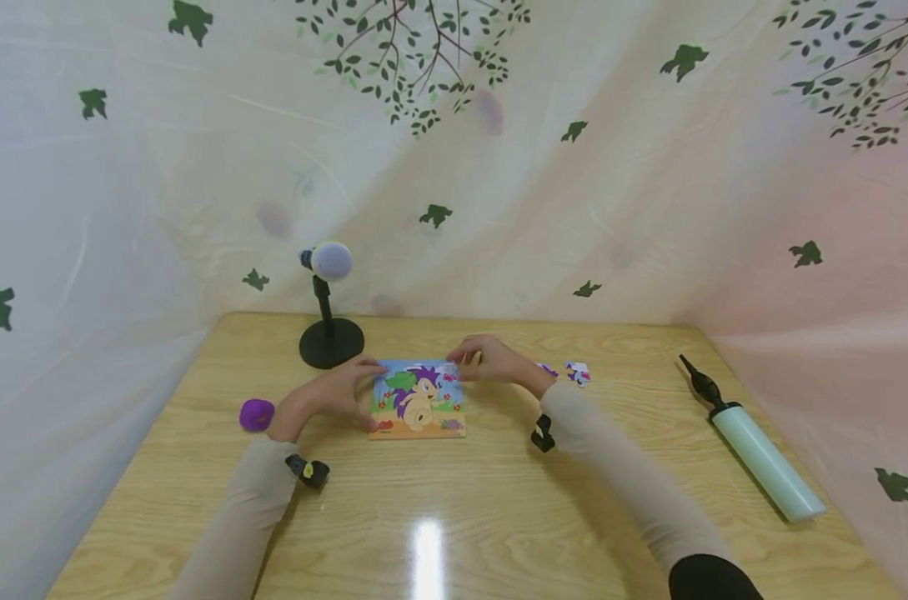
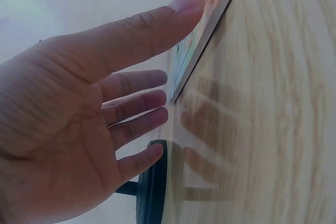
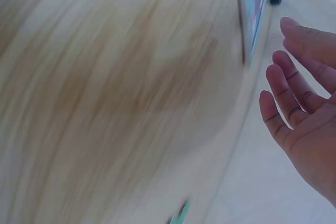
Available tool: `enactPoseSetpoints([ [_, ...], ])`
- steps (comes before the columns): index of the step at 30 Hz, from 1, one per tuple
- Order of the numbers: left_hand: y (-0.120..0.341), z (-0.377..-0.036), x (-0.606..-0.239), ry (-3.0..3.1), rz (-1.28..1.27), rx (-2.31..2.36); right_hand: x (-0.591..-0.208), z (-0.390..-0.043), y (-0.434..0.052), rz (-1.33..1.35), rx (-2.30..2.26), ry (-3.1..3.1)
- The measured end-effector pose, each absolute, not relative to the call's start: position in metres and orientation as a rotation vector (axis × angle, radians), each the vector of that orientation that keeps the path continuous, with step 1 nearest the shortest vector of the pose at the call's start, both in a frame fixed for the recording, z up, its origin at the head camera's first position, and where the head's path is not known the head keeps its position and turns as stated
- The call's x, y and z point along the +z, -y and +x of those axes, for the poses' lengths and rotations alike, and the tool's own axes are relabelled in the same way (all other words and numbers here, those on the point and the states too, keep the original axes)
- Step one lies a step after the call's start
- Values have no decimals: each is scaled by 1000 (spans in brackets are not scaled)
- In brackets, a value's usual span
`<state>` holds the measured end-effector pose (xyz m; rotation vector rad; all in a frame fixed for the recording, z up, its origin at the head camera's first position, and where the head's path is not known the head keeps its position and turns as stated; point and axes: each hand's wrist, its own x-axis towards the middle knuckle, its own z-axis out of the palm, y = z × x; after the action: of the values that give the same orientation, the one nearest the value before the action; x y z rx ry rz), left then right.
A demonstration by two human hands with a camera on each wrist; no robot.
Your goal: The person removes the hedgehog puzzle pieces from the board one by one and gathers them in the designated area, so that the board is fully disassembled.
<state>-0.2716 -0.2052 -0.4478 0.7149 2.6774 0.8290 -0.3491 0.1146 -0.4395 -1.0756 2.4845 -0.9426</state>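
The left hand [image 1: 333,392], fingers straight, is steadying the colourful square hedgehog jigsaw board [image 1: 418,398] at mid-table. The right hand [image 1: 491,360] is seemingly pinching a small piece at its far edge, though the blurred wrist view shows relaxed fingers. Pushing could slide the board; only the head view shows loose pieces [image 1: 577,372].

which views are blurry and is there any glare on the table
Head view: sharp at the centre, edges bowed by a wide lens, with a bright glare streak on the table in front of the puzzle board. Left wrist view: the left hand is crisp, its finger shadows falling on the wood. Right wrist view: the wood grain is smeared by motion blur, the right hand only slightly soft.
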Motion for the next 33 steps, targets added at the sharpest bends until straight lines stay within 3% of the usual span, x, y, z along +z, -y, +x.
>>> enactPoseSetpoints([
  [13,206,-274,-449,-2694,715,774,-443,-341,-49,-1157,-852,-2437],
  [33,210,-274,-452,-2695,730,831,-452,-341,-22,-1038,-817,-2533],
])
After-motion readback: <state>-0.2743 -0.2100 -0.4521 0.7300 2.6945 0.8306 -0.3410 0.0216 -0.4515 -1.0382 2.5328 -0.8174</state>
